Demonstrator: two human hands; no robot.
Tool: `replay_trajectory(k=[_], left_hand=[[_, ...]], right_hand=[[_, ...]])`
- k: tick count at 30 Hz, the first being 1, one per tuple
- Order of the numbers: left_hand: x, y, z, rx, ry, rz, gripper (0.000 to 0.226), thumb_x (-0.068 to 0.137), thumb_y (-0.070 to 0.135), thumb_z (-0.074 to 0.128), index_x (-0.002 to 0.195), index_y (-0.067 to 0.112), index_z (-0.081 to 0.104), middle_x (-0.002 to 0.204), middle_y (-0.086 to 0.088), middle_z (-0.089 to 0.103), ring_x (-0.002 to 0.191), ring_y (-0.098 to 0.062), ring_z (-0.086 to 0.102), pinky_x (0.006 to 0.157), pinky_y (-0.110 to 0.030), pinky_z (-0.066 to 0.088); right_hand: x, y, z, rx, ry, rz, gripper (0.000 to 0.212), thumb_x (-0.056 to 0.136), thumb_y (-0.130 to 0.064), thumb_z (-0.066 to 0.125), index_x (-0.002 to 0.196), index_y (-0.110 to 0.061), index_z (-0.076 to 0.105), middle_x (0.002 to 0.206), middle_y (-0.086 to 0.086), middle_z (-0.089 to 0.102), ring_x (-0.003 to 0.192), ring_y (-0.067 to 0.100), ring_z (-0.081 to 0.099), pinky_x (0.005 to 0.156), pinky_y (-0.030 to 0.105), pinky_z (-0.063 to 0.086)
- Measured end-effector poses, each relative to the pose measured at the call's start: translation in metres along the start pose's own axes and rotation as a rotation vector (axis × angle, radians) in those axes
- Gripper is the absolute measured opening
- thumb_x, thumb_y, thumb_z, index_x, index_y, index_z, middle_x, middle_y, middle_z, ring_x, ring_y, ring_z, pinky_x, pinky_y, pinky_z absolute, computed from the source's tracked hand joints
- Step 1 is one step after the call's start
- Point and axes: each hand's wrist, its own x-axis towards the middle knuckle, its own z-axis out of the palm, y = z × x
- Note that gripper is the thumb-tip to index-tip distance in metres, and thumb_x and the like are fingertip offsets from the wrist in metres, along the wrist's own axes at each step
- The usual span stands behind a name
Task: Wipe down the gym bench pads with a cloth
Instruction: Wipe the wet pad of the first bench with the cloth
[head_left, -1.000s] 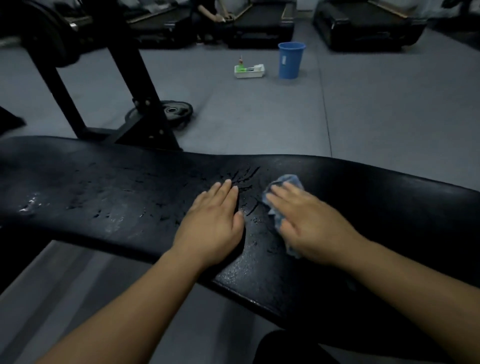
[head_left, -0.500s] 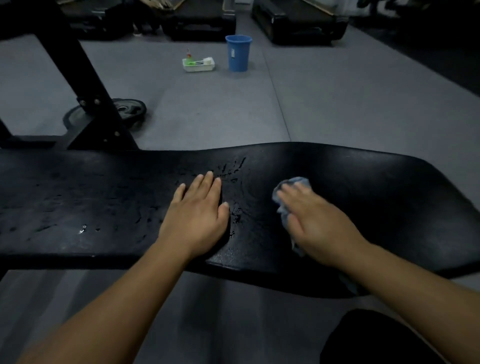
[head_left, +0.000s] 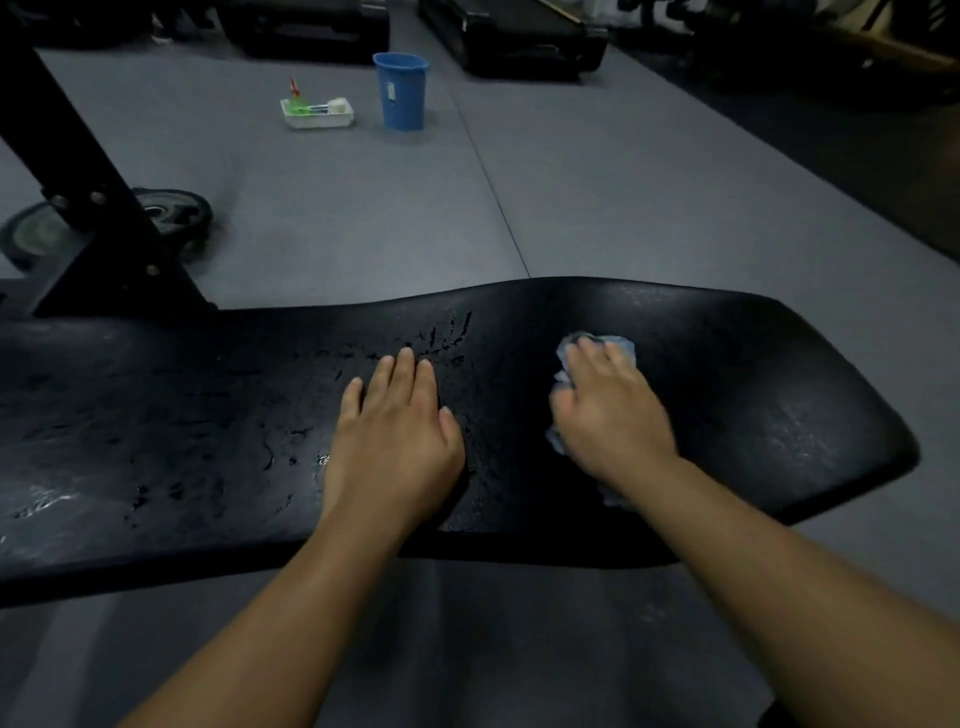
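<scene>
A long black bench pad runs across the view, its left and middle parts speckled with wet streaks. My left hand lies flat on the pad near its middle, fingers straight and together. To its right, my right hand presses a crumpled light-blue cloth onto the pad. The cloth pokes out past the fingertips and along the hand's left side; most of it is hidden under the palm. The right hand is slightly blurred.
A black steel upright of the bench frame rises at the left, with a weight plate lying on the grey floor behind it. Farther back stand a blue bucket and a white tray of cleaning supplies. Dark machines line the back.
My right hand has slid the cloth rightward along the pad, away from the left hand. The left hand stays flat on the pad. The view has swung to the right.
</scene>
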Motion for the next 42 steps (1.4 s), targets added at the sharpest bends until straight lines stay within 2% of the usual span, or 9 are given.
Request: replay_trajectory(k=[7, 14, 18, 20, 27, 33, 36, 39, 42], left_hand=[[0.009, -0.007, -0.006, 0.012, -0.044, 0.055, 0.061, 0.104, 0.041, 0.024, 0.16, 0.019, 0.014, 0.168, 0.0, 0.004, 0.154, -0.014, 0.002, 0.123, -0.036, 0.003], [0.011, -0.027, -0.006, 0.06, 0.026, -0.061, 0.065, 0.101, 0.047, 0.017, 0.16, 0.02, 0.015, 0.168, 0.003, 0.007, 0.154, -0.016, 0.002, 0.125, -0.042, 0.004], [0.008, -0.027, -0.006, 0.057, 0.039, -0.088, 0.064, 0.099, 0.042, 0.016, 0.158, 0.018, 0.02, 0.168, 0.0, 0.011, 0.154, -0.016, 0.006, 0.125, -0.037, 0.006], [0.008, -0.03, -0.006, 0.045, 0.012, -0.077, 0.06, 0.103, 0.038, 0.022, 0.159, 0.017, 0.018, 0.168, 0.0, 0.009, 0.154, -0.016, 0.004, 0.125, -0.036, 0.004], [0.008, -0.028, -0.015, 0.049, -0.035, -0.047, 0.059, 0.106, 0.037, 0.028, 0.16, 0.016, 0.015, 0.168, -0.001, 0.004, 0.154, -0.015, 0.001, 0.125, -0.032, 0.004], [-0.001, -0.062, -0.026, 0.124, -0.036, -0.089, 0.06, 0.103, 0.049, 0.016, 0.16, 0.028, 0.017, 0.167, 0.008, 0.008, 0.154, -0.013, 0.002, 0.125, -0.037, 0.004], [-0.005, -0.064, -0.022, 0.076, -0.027, -0.118, 0.059, 0.105, 0.046, 0.023, 0.16, 0.026, 0.015, 0.167, 0.01, 0.006, 0.154, -0.011, 0.0, 0.125, -0.038, 0.002], [-0.005, -0.063, -0.023, 0.069, -0.015, -0.118, 0.058, 0.105, 0.044, 0.024, 0.16, 0.026, 0.015, 0.167, 0.01, 0.005, 0.154, -0.011, 0.0, 0.125, -0.038, 0.002], [-0.007, -0.066, -0.023, 0.043, -0.025, -0.11, 0.057, 0.106, 0.041, 0.024, 0.16, 0.026, 0.015, 0.167, 0.01, 0.004, 0.153, -0.01, -0.001, 0.125, -0.037, 0.001]], right_hand=[[-0.035, -0.044, 0.0, 0.095, -0.171, -0.429, 0.065, 0.092, -0.037, 0.026, 0.155, -0.024, 0.029, 0.163, -0.006, 0.023, 0.151, 0.014, 0.013, 0.121, 0.028, 0.009], [0.098, -0.052, 0.025, 0.018, -0.066, -0.254, 0.057, 0.088, -0.035, 0.026, 0.137, -0.017, 0.049, 0.146, 0.005, 0.047, 0.136, 0.026, 0.037, 0.113, 0.038, 0.029], [0.05, -0.094, 0.027, 0.066, -0.104, -0.646, 0.053, 0.086, -0.032, 0.033, 0.132, -0.014, 0.054, 0.138, 0.007, 0.053, 0.132, 0.027, 0.039, 0.111, 0.038, 0.034], [0.01, -0.065, 0.012, 0.119, -0.183, -0.774, 0.064, 0.086, -0.035, 0.03, 0.147, -0.019, 0.044, 0.154, 0.003, 0.042, 0.144, 0.022, 0.03, 0.119, 0.037, 0.027], [0.06, -0.041, 0.01, 0.018, -0.089, -0.392, 0.055, 0.096, -0.031, 0.037, 0.15, -0.016, 0.037, 0.157, 0.006, 0.035, 0.145, 0.025, 0.028, 0.118, 0.035, 0.021], [-0.029, -0.039, 0.0, 0.087, -0.246, -0.768, 0.075, 0.081, -0.04, 0.02, 0.152, -0.02, 0.038, 0.159, 0.001, 0.034, 0.148, 0.021, 0.026, 0.121, 0.037, 0.022], [0.01, -0.016, -0.001, 0.022, -0.176, -0.643, 0.06, 0.088, -0.037, 0.032, 0.146, -0.026, 0.042, 0.155, 0.0, 0.039, 0.141, 0.02, 0.036, 0.112, 0.039, 0.038], [0.034, -0.05, 0.011, -0.039, -0.093, -0.389, 0.065, 0.088, -0.037, 0.028, 0.147, -0.015, 0.041, 0.154, 0.006, 0.04, 0.142, 0.026, 0.031, 0.118, 0.039, 0.026], [-0.011, -0.096, 0.017, 0.018, -0.123, -0.617, 0.069, 0.079, -0.038, 0.027, 0.141, -0.013, 0.047, 0.145, 0.008, 0.049, 0.136, 0.027, 0.037, 0.118, 0.04, 0.028]])
